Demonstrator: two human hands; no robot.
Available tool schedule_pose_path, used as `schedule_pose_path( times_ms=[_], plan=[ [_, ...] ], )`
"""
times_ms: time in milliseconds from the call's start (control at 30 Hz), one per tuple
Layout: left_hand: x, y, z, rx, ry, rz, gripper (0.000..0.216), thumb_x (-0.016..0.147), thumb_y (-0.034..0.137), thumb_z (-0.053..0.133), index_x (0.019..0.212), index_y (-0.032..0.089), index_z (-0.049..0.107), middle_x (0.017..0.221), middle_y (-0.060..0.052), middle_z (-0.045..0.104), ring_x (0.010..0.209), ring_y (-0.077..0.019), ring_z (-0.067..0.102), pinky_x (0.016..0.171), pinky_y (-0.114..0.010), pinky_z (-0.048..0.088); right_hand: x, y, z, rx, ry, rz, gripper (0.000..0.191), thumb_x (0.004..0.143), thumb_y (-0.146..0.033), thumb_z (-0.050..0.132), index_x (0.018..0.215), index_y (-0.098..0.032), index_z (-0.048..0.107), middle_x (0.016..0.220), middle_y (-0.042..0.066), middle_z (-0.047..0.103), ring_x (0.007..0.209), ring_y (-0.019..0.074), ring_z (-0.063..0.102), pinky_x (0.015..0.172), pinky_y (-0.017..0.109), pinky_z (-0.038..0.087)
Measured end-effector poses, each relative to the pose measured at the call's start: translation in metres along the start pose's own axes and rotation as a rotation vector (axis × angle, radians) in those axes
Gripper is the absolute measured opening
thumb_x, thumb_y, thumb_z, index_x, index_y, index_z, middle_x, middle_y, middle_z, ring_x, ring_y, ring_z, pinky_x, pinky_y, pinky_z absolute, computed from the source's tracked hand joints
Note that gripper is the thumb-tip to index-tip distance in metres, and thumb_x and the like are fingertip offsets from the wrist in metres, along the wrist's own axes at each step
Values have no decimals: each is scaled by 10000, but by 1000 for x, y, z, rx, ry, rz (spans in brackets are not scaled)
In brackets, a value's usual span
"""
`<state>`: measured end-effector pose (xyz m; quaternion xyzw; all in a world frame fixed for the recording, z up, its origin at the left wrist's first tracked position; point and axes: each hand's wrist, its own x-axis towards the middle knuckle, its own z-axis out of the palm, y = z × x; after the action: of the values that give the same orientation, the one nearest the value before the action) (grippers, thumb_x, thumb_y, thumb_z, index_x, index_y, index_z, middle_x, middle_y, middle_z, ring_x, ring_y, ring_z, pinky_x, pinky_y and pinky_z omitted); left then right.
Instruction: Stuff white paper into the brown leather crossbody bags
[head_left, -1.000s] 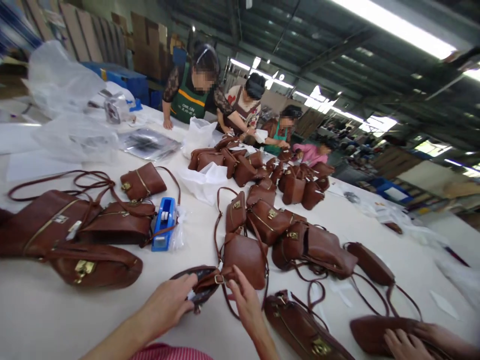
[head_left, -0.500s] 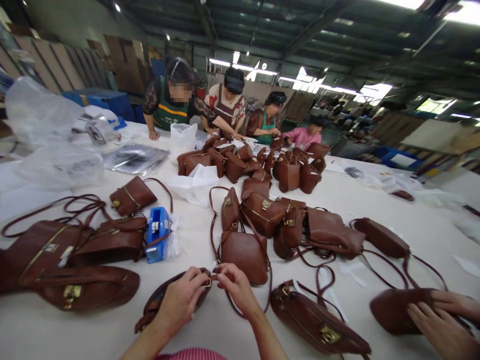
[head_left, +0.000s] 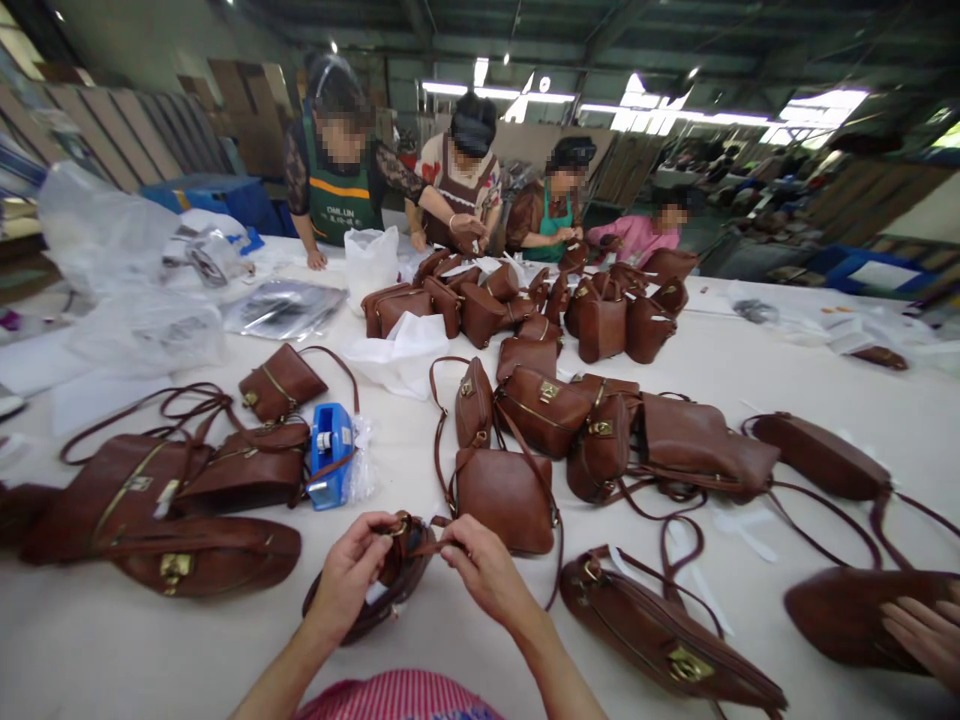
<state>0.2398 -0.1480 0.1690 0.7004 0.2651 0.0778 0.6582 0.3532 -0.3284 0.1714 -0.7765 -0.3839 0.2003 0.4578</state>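
Note:
A small brown leather handbag [head_left: 394,598] lies on the table right in front of me, partly covered by my hands. My left hand [head_left: 351,570] is closed at its left side, fingers pinching near a brass ring; exactly which part they grip is hard to see. With thumb and fingertips, my right hand [head_left: 484,562] pinches a thin brown strap [head_left: 429,548] drawn out to the right of the bag. Just beyond my right hand lies a flat brown bag [head_left: 504,500]. A long zipped bag with a brass lock [head_left: 667,635] rests to the right.
A blue tape dispenser [head_left: 331,455] stands beside brown bags [head_left: 247,465] on the left. More bags pile up mid-table near a white plastic bag [head_left: 371,258]. Another person's hand [head_left: 926,630] touches a bag at far right. Several co-workers stand across the table [head_left: 292,620].
My left hand has moved off the top of the handbag to its left side, uncovering the ring and opening. My right hand still pinches the strap. The view has shifted slightly.

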Motion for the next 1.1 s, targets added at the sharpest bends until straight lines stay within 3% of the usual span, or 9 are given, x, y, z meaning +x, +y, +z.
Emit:
schedule_pose_path(
  times_ms=[200, 367, 467, 567, 700, 800, 900, 1000, 1100],
  plan=[
    [-1, 12, -3, -154, 17, -50, 345, 748, 432, 664, 970, 174, 611, 524, 98, 439, 448, -74, 384, 450, -182, 306, -11, -9, -6, 12, -245, -2, 34, 871, -207, 624, 899, -204, 643, 1012, 31, 640, 967, 176, 598, 846, 297, 463],
    [6, 25, -8, -290, -64, -119, 344, 717, 394, 722, 955, 165, 625, 576, 88, 480, 447, -51, 352, 414, -160, 255, -7, -33, 11, -541, -55, 32, 121, 856, -340, 689, 872, -222, 670, 1081, 55, 669, 1143, 303, 536, 1074, 650, 219],
    [14, 25, -13, -438, 12, -126, 376, 668, 387, 775, 932, 173, 614, 622, 82, 482, 460, -46, 351, 398, -153, 222, -6, -36, 20, -551, -37, -125, 211, 922, -148, 549, 1083, -248, 641, 872, 23, 681, 921, 210, 618, 1108, 576, 246],
    [17, 21, -17, -477, 44, -104, 356, 686, 380, 757, 931, 176, 599, 635, 78, 470, 475, -54, 364, 415, -159, 242, -13, -28, 18, -395, -162, -249, 413, 895, -34, 469, 1182, -305, 591, 946, 12, 686, 966, 184, 624, 1098, 486, 313],
    [6, 19, -15, -131, -61, 27, 298, 749, 286, 641, 1023, 185, 583, 710, 48, 526, 557, -97, 445, 527, -210, 375, -22, -15, 17, -264, -154, -186, 325, 895, -51, 451, 1116, -252, 577, 1014, 38, 675, 1008, 201, 620, 1123, 544, 266],
    [-12, 22, -13, 364, -187, 195, 537, 654, 156, 653, 1176, 215, 541, 988, -25, 609, 837, -185, 566, 769, -303, 466, -23, -9, 23, -283, -88, -187, 371, 893, -56, 445, 1212, -227, 525, 997, 60, 670, 986, 220, 622, 1095, 572, 300],
    [-26, 26, -18, 710, -194, 150, 472, 686, 158, 613, 1154, 193, 554, 1130, -89, 622, 1034, -259, 574, 927, -381, 434, -20, -7, 26, -297, -106, -231, 429, 879, -25, 429, 1235, -243, 528, 904, 38, 662, 906, 207, 627, 1070, 551, 341],
    [-27, 27, -27, 714, -249, 53, 249, 778, 224, 535, 1008, 192, 625, 1001, -70, 696, 962, -256, 616, 898, -361, 450, -18, -8, 24, -292, -155, -218, 395, 886, -19, 422, 1145, -269, 584, 914, 29, 661, 932, 204, 626, 1073, 542, 337],
    [-19, 26, -35, 435, -241, 65, 307, 774, 245, 528, 1047, 186, 655, 1068, -53, 711, 1003, -248, 612, 926, -336, 437, -18, -10, 22, -323, -179, -196, 411, 886, -11, 418, 1108, -301, 606, 956, 23, 661, 989, 211, 622, 1089, 581, 289]
  ],
)
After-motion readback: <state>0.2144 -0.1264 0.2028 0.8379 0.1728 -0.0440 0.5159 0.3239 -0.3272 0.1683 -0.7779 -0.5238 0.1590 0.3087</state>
